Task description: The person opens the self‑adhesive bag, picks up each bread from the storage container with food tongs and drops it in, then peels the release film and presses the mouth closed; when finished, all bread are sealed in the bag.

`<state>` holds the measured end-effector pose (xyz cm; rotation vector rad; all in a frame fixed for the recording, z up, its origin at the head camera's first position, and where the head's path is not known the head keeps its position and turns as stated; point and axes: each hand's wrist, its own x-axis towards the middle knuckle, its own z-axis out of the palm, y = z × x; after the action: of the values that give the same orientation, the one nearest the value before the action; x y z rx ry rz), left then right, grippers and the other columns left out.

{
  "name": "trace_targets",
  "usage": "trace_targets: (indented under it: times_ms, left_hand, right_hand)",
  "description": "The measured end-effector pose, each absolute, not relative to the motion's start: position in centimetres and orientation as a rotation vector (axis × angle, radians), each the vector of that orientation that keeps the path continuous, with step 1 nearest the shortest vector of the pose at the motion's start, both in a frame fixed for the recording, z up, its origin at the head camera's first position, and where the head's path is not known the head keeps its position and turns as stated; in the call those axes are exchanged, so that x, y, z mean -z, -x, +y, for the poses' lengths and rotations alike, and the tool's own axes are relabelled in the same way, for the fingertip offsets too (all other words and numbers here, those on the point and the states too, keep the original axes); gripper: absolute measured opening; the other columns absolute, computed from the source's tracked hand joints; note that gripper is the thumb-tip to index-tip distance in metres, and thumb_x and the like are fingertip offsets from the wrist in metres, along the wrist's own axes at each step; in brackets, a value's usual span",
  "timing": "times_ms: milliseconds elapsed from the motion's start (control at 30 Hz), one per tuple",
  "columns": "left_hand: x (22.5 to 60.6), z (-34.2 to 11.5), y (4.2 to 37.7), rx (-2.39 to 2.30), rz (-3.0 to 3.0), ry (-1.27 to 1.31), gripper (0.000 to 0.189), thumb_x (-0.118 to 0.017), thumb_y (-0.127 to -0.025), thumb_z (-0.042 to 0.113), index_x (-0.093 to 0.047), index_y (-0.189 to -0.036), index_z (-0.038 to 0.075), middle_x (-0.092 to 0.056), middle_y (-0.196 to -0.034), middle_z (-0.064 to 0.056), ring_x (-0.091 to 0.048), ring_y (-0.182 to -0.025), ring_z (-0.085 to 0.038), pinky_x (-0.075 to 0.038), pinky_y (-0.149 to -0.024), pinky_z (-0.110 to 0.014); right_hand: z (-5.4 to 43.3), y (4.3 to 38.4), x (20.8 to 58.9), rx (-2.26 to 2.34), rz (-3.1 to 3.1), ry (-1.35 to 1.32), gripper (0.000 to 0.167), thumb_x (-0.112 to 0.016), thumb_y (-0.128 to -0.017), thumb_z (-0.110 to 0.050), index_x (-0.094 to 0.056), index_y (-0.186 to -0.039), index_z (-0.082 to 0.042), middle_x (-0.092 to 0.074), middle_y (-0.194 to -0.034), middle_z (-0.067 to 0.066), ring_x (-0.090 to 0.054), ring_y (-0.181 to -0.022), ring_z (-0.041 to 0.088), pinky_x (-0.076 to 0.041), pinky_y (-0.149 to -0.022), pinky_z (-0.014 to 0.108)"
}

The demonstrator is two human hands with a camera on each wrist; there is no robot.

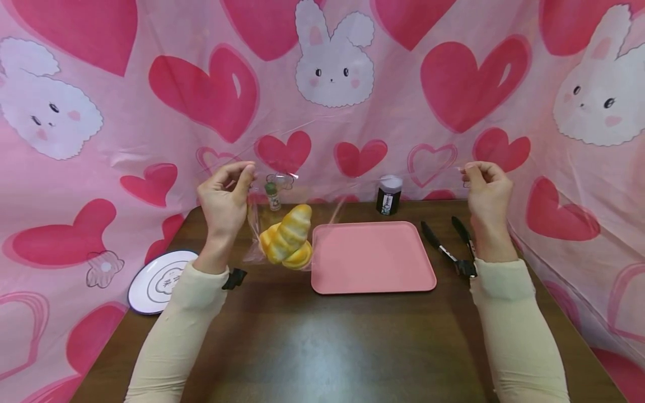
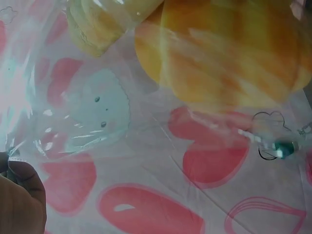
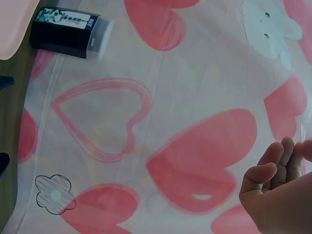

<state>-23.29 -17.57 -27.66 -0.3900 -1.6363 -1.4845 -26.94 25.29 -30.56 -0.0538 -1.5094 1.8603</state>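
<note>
A clear plastic bag (image 1: pixel 253 256) hangs in the air, its upper edge drawn wide between both hands. My left hand (image 1: pixel 224 196) pinches one end of that edge between thumb and fingers. Far to the right, my right hand (image 1: pixel 486 193) pinches the other end; in the right wrist view its fingers (image 3: pixel 273 153) are curled. Several yellow-brown bread rolls (image 1: pixel 292 232) show low in the bag, left of the pink tray (image 1: pixel 373 257). Close up in the left wrist view, the bread (image 2: pixel 229 53) appears behind shiny film; how many pieces there are, I cannot tell.
Black-handled tongs (image 1: pixel 445 246) lie right of the tray, below my right hand. A white plate (image 1: pixel 146 282) with a dark rim is at the table's left edge. At the back stand a green-capped bottle (image 1: pixel 272 196) and a black container (image 1: pixel 389 198).
</note>
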Motion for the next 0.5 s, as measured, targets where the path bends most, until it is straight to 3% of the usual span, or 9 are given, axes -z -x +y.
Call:
trace_targets:
  times_ms: [300, 500]
  left_hand:
    - [28.2, -18.4, 23.3, 1.471, -1.699, 0.360, 0.018, -0.076, -0.088, 0.010, -0.076, -0.099, -0.004, -0.071, -0.077, 0.015, -0.065, -0.070, -0.006, -0.055, -0.066, -0.014]
    - [28.3, -19.2, 23.3, 1.502, -1.689, 0.334, 0.017, -0.076, -0.087, 0.008, -0.076, -0.099, -0.004, -0.072, -0.077, 0.014, -0.065, -0.069, -0.007, -0.053, -0.063, -0.014]
  right_hand:
    - [26.8, 26.6, 30.5, -1.930, -1.549, 0.089, 0.015, -0.069, -0.090, -0.006, -0.072, -0.076, -0.010, -0.070, -0.065, -0.007, -0.058, -0.059, 0.008, -0.040, -0.055, 0.016]
    - [28.8, 25.9, 30.8, -1.924, -1.866, 0.092, 0.022, -0.064, -0.093, -0.010, -0.074, -0.074, -0.014, -0.070, -0.064, -0.011, -0.054, -0.057, 0.007, -0.041, -0.051, 0.014]
